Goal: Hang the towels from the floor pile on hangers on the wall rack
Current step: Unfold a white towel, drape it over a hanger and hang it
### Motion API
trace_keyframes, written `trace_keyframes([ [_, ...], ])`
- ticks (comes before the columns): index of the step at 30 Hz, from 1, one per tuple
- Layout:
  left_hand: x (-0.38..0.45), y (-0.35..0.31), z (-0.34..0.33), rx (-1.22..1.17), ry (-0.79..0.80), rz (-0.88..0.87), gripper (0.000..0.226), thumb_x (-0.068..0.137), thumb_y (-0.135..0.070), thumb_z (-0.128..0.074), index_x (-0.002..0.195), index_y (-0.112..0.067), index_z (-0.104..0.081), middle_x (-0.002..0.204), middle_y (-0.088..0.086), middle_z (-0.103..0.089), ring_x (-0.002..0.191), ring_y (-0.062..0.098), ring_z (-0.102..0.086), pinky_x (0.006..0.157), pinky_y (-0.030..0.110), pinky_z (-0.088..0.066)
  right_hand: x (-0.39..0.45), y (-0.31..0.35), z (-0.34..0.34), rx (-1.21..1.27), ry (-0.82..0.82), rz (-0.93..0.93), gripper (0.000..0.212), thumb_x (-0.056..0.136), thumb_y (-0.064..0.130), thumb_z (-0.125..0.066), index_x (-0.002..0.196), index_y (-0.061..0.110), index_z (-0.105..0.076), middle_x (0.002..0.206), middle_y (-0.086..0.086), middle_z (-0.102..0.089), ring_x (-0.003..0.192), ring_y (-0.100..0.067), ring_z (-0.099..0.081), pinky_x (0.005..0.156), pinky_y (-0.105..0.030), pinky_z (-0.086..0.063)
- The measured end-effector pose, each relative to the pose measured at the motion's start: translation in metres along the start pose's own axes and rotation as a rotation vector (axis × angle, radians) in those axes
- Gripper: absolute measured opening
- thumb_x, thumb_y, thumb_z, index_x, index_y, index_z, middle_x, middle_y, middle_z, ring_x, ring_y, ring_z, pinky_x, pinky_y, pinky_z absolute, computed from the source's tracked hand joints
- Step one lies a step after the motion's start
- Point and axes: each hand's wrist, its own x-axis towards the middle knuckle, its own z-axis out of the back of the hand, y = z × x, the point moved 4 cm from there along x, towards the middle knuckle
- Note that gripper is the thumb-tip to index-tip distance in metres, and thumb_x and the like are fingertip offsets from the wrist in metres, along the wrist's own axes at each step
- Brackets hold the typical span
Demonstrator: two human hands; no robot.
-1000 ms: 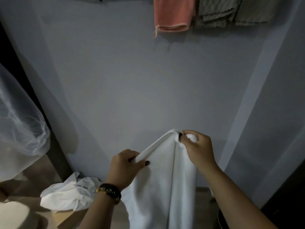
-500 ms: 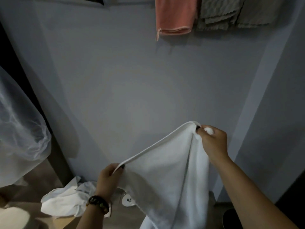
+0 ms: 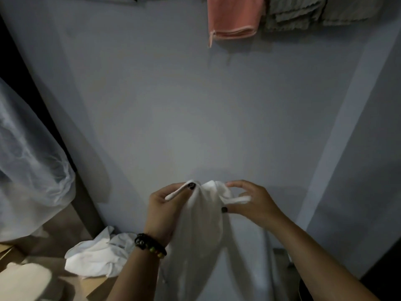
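Note:
A white towel hangs folded between my two hands in front of the grey wall. My left hand, with a beaded bracelet on the wrist, pinches the towel's top edge between thumb and fingers. My right hand pinches the bunched top corner just to the right. More white towels lie crumpled on the floor at lower left. A pink towel and a grey towel hang at the top of the wall; the rack and hangers are out of view.
A translucent white plastic cover bulges in from the left beside a dark upright post. A pale rounded object sits at the lower left corner. A wall corner runs down the right side.
My hands were spread apart with the towel's top edge stretched between them; now they have come together, folding the towel so its top corners meet.

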Motion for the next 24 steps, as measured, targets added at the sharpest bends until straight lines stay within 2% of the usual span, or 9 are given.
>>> trace_keyframes([
  [2,-0.002,-0.007,-0.011,-0.008,0.039,0.006,0.011,0.084,-0.008,-0.069,0.075,-0.008,-0.076,0.073,0.005,-0.074,0.067,0.009,-0.065,0.060,0.021,-0.052,-0.004,0.000,-0.011,-0.020,0.105,0.045,0.068,0.053,0.024,-0.094,0.113,0.035,-0.064,0.103,0.016,-0.068,0.072,0.006,-0.059,0.067,-0.010,-0.047],
  [4,-0.004,-0.011,-0.019,-0.005,0.075,0.009,0.017,0.084,-0.008,-0.069,0.069,-0.010,-0.075,0.069,0.006,-0.072,0.064,0.012,-0.064,0.059,0.023,-0.052,-0.006,-0.003,-0.021,-0.048,0.157,0.051,0.080,0.055,0.030,-0.093,0.127,0.034,-0.058,0.116,0.017,-0.064,0.089,0.010,-0.059,0.078,-0.010,-0.047],
  [6,-0.006,-0.012,-0.024,-0.009,0.090,0.026,0.019,0.085,-0.009,-0.068,0.066,-0.009,-0.073,0.067,0.009,-0.069,0.063,0.015,-0.061,0.059,0.027,-0.051,-0.006,-0.008,-0.026,-0.161,0.188,0.044,0.088,0.059,0.037,-0.089,0.137,0.032,-0.049,0.125,0.016,-0.058,0.108,0.002,-0.056,0.091,-0.018,-0.047],
  [9,-0.006,-0.011,-0.018,-0.109,0.068,0.088,0.022,0.081,-0.016,-0.068,0.069,0.000,-0.059,0.066,0.012,-0.053,0.062,0.019,-0.050,0.061,0.031,-0.041,-0.004,-0.018,-0.026,-0.398,0.248,0.047,0.075,0.070,0.038,-0.081,0.138,0.031,-0.047,0.133,0.010,-0.056,0.122,-0.011,-0.053,0.100,-0.035,-0.046],
  [13,0.001,-0.006,0.004,-0.153,-0.083,0.178,0.027,0.072,-0.031,-0.067,0.082,-0.006,-0.062,0.079,0.016,-0.055,0.074,0.026,-0.053,0.069,0.036,-0.044,-0.001,-0.039,-0.013,-0.576,0.122,-0.018,0.036,0.087,0.038,-0.063,0.122,0.031,-0.059,0.128,0.000,-0.061,0.115,-0.020,-0.057,0.093,-0.037,-0.049],
  [17,0.001,-0.007,0.018,-0.317,-0.110,0.233,0.021,0.088,-0.026,-0.058,0.088,-0.008,-0.068,0.076,0.012,-0.064,0.073,0.026,-0.061,0.072,0.036,-0.048,0.004,-0.061,-0.001,-0.442,-0.003,-0.133,0.051,0.092,0.035,-0.059,0.139,0.020,-0.045,0.132,-0.005,-0.056,0.122,-0.025,-0.052,0.097,-0.032,-0.043],
  [19,0.002,-0.009,0.027,-0.328,-0.150,0.192,0.027,0.093,-0.027,-0.057,0.096,-0.005,-0.070,0.079,0.010,-0.069,0.072,0.021,-0.065,0.072,0.034,-0.052,0.007,-0.070,0.006,-0.386,-0.056,-0.182,0.030,0.092,0.031,-0.060,0.116,0.013,-0.062,0.110,-0.007,-0.064,0.106,-0.025,-0.059,0.077,-0.024,-0.041],
  [21,0.005,-0.011,0.038,-0.346,-0.204,0.137,0.029,0.094,-0.030,-0.058,0.100,-0.003,-0.068,0.085,0.012,-0.069,0.078,0.021,-0.066,0.074,0.033,-0.055,0.008,-0.074,0.013,-0.248,-0.099,-0.196,0.015,0.092,0.025,-0.061,0.086,0.012,-0.064,0.081,-0.004,-0.060,0.081,-0.021,-0.059,0.060,-0.025,-0.036],
  [24,0.006,-0.011,0.050,-0.390,-0.244,0.120,0.029,0.094,-0.033,-0.058,0.102,-0.006,-0.065,0.096,0.019,-0.062,0.095,0.031,-0.060,0.091,0.045,-0.049,0.008,-0.071,0.017,0.002,-0.076,-0.201,0.027,0.095,0.024,-0.056,0.072,0.010,-0.055,0.067,-0.003,-0.046,0.065,-0.017,-0.043,0.064,-0.027,-0.034],
])
